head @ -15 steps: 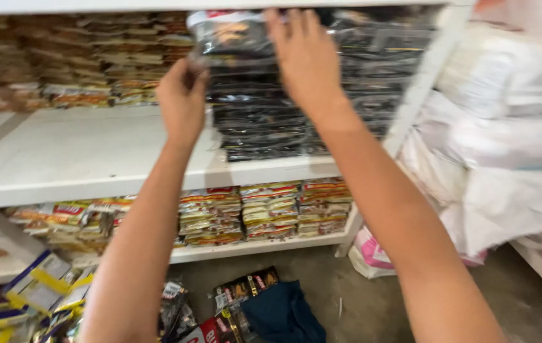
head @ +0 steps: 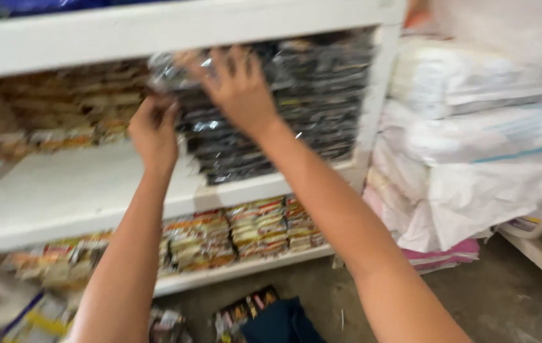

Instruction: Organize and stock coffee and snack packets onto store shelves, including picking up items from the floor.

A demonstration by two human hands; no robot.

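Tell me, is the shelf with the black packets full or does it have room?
It has room. The black packets fill only the right end of the shelf; its white board lies bare left of them.

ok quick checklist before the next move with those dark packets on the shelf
1. Right hand flat on the front of the dark packet stack: ok.
2. Left hand at the stack's left edge: ok, but whether its grip is closed cannot tell, the picture is blurred.
3. Stack sits on the white shelf board, back from the edge: ok.
4. Stack straight: not ok, the top packets lean out to the left.
5. Bare shelf space left of the stack: ok.
6. Floor below: not ok, loose packets and a dark blue cloth lie there.
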